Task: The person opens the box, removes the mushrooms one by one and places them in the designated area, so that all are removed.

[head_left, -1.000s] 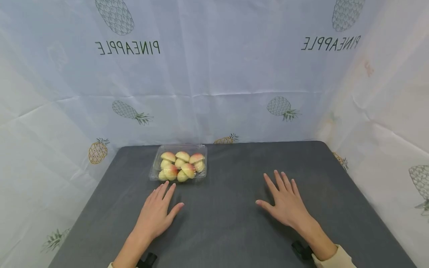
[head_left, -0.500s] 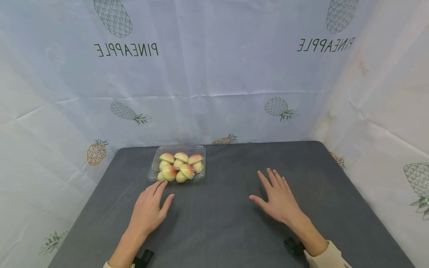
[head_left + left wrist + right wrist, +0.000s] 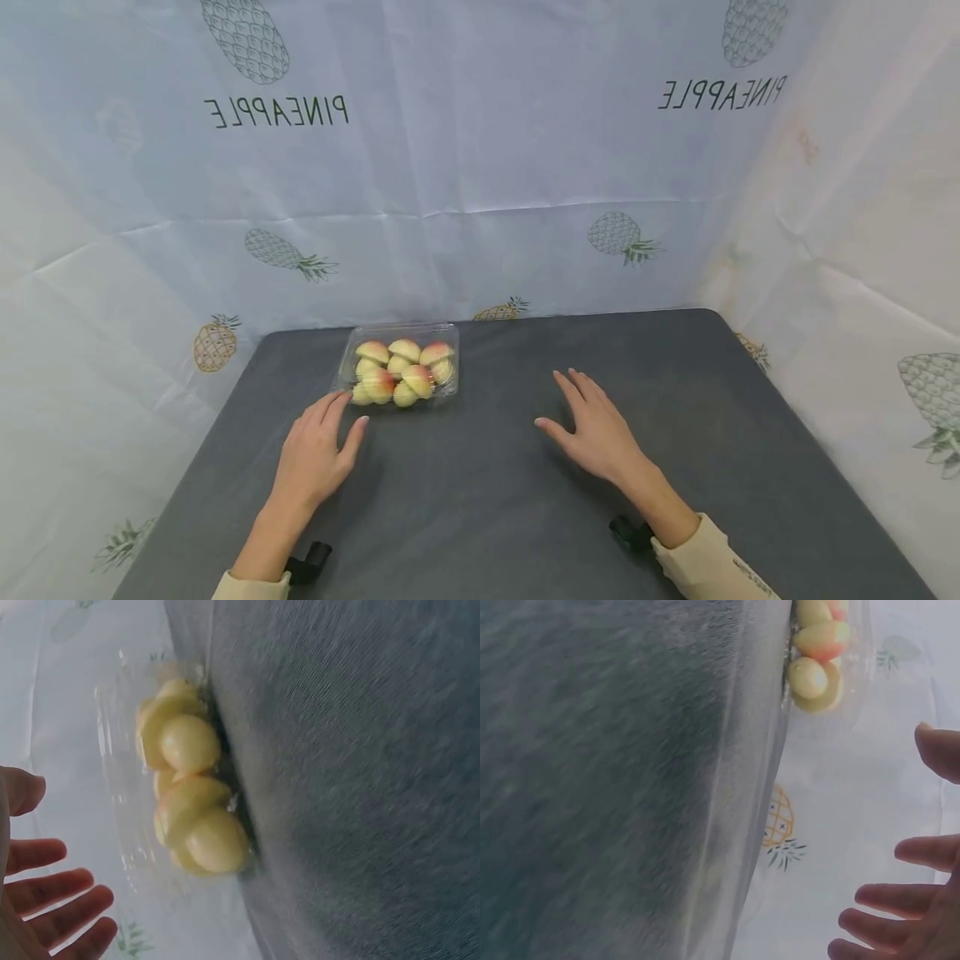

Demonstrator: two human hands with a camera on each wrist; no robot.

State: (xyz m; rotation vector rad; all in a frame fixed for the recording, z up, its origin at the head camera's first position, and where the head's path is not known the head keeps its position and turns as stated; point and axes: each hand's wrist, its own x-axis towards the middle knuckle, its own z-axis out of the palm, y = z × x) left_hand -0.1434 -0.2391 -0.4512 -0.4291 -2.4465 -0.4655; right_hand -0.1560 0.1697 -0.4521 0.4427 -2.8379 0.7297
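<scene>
Toward the back left of the dark table is a clear plastic clamshell box (image 3: pixel 343 372), holding several yellow mushroom-shaped pieces (image 3: pixel 377 386) with reddish caps. My left hand (image 3: pixel 313 454) hovers at the box's front left corner, its fingers extended and thumb apart; its fingertips overlap the box edge in the head view. The left wrist view shows the same pieces (image 3: pixel 191 742) behind the clear wall, beside my spread fingers (image 3: pixel 67 900). My right hand (image 3: pixel 600 433) is held over the right half of the table, fingers extended, holding nothing. The box also appears at the top of the right wrist view.
The dark grey cloth-covered table (image 3: pixel 480 500) reaches back to a white curtain (image 3: pixel 480 150) printed with pineapples. Curtain also hangs along the left and right sides. Black straps (image 3: pixel 309 563) with wrist cameras sit on both wrists below pale sleeves.
My left hand has shifted left and slightly forward, from in front of the box to its front left corner. The right hand has moved left and slightly forward. The box stays put.
</scene>
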